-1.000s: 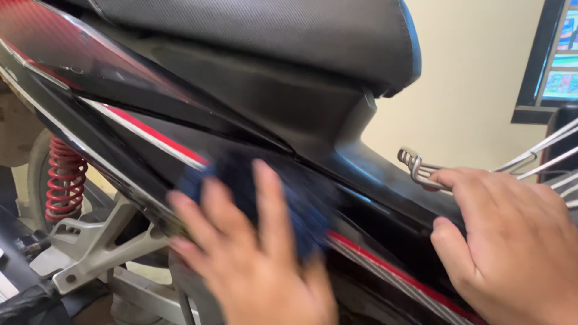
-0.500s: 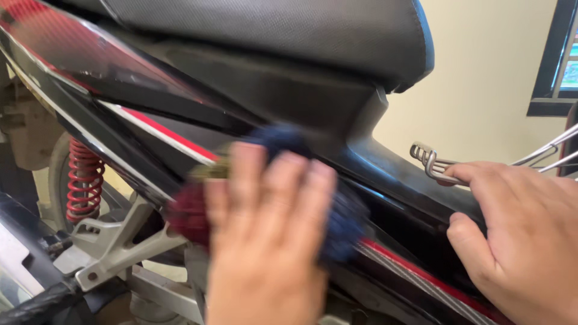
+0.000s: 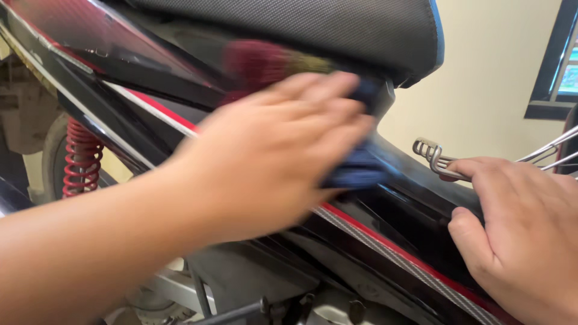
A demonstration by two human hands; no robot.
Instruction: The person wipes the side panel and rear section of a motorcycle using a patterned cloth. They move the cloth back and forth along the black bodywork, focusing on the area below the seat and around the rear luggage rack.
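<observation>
Higher now, left hand [image 3: 277,150], blurred red-blue cloth [image 3: 355,171].

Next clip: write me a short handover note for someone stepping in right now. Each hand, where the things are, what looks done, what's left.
Left hand: flat, pressing a dark blue cloth against the black side panel of the motorcycle, just under the front edge of the seat; blurred by motion.
Right hand: empty, braced on the panel beside a metal hook.
Red shock spring sits lower left, untouched.
Done: the panel around the cloth looks glossy; how much has been wiped cannot be told.
Left: probably the panel under the right hand and the red-striped lower edge.
</observation>
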